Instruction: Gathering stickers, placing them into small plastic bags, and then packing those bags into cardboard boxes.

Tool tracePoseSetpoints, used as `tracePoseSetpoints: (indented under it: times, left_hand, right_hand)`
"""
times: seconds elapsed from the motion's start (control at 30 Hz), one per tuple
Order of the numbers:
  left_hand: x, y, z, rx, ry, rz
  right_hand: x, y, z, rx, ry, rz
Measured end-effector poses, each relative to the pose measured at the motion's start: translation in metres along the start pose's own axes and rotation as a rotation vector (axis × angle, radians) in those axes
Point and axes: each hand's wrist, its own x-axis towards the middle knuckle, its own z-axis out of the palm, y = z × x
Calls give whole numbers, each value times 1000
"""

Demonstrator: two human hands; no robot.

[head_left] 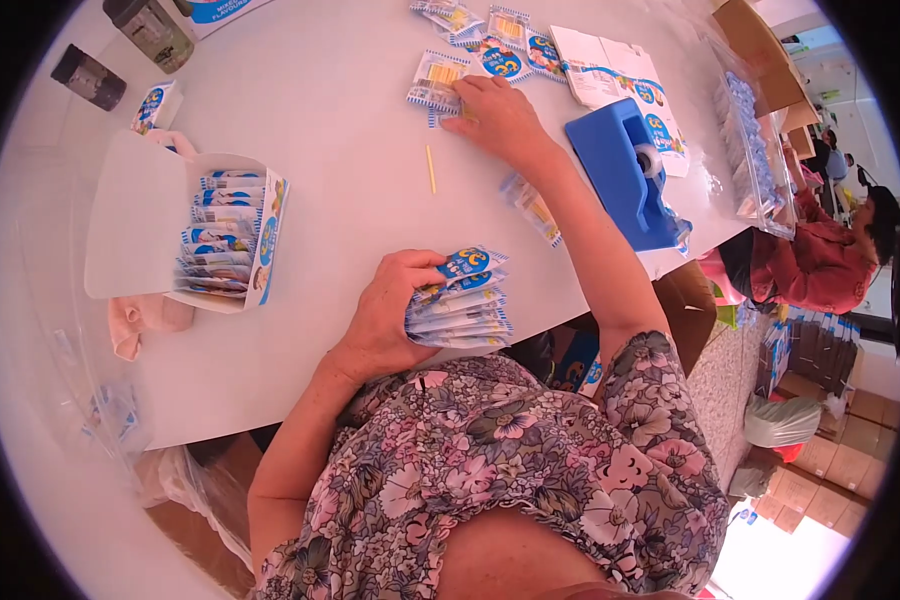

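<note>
A stack of small blue-and-white snack packets (pixel 462 312) stands on edge in the grip of my left hand (pixel 382 308), near the table's front edge. Farther off, my right hand (pixel 505 122) reaches to the loose packets at the back, thumb and fingers curled round the edge of a packet (pixel 438 82) with yellow sticks showing through its clear side. More loose packets (pixel 500 58) lie just beyond it. To the left, an open white carton (pixel 270 240) holds a row of upright packets (pixel 220 235). Under my right forearm rests another packet (pixel 535 210).
A blue tape dispenser (pixel 620 180) stands right of my right forearm, by a flattened printed carton (pixel 620 75). One yellow stick (pixel 431 169) lies mid-table. Two dark-lidded bottles (pixel 90 78) are at the far left. A clear bin (pixel 755 150) holds many packets; a person in red (pixel 820 255) sits beyond.
</note>
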Motion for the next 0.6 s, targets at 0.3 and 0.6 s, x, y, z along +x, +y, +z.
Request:
tracePoseSetpoints:
  times: [0.3, 0.6]
  left_hand:
    - [0, 0, 1, -77, 21, -62]
    - [-4, 5, -2, 24, 18, -63]
  right_hand:
    - [-86, -1, -85, -103, -402, 352]
    - [-110, -49, -66, 436, -106, 243]
